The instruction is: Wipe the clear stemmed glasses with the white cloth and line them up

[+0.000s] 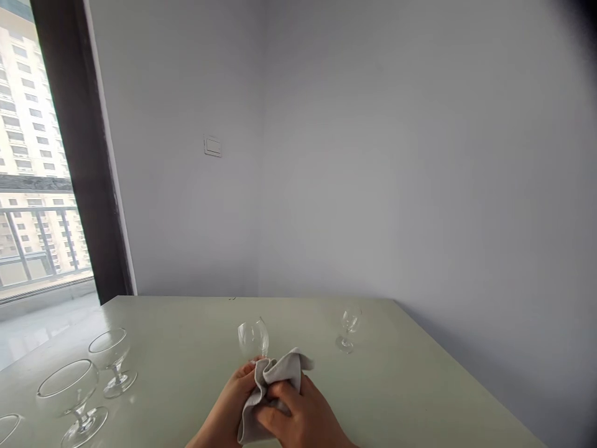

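Note:
A clear stemmed glass (253, 339) stands out past my left hand (237, 393), its bowl pointing away from me. My left fingers close round its lower part, and the stem and foot are hidden by the hand and a cloth. That light grey cloth (284, 370) is bunched between both hands. My right hand (298, 407) grips it with curled fingers, pressed against the left hand.
On the left of the pale green table (186, 336), several stemmed glasses (119, 373) stand upright. A smaller stemmed glass (347, 330) stands at the back right. Grey walls (373, 155) meet behind the table, and a window (37, 155) is at far left.

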A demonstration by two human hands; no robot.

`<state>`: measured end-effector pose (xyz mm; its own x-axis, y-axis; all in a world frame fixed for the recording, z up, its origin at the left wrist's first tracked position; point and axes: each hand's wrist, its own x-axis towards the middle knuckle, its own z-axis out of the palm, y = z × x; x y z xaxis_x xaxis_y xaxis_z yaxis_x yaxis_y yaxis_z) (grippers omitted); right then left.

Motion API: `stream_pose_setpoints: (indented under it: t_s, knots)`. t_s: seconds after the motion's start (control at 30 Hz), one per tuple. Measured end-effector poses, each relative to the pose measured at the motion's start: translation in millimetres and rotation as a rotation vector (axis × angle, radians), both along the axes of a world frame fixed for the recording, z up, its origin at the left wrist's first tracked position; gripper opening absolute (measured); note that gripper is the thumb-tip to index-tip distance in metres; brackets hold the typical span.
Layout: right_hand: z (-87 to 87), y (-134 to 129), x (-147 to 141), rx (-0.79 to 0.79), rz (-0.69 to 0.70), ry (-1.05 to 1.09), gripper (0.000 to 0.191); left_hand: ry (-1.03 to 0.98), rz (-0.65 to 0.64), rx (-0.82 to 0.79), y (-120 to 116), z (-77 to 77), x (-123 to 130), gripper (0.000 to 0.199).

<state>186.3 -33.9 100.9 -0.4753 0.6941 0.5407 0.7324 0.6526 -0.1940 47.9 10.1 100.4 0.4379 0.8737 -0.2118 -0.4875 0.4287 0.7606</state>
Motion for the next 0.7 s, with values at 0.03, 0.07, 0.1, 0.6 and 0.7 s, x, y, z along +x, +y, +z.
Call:
stream_pose_setpoints:
  t_s: [0.03,0.07,0.1,0.6,0.7]
  knots:
    - [1.7,0,1,-0.041,-0.007,0.026,0.024,-0.014,-0.004,-0.004,-2,3.1,0,0.024]
    - [5.2,-1,3,-0.081,0.007,0.069,0.024,-0.039,-0.015,-0.004,-4,6.2,-1,0.024]
    - [10.0,-2,6,-0.122,0.042,0.131,0.024,-0.07,-0.027,-0.002,-6,9.0,-1,0.024]
    - [2.3,2,-9,-1.11,0.506,1.755,0.03,-0.285,0.066,-0.026,-27,28.7,7,0.02]
    - [2.3,1,-15,-1.108,0.46,1.856,0.017,-0.147,0.058,0.178,-27,23.7,8,0.024]
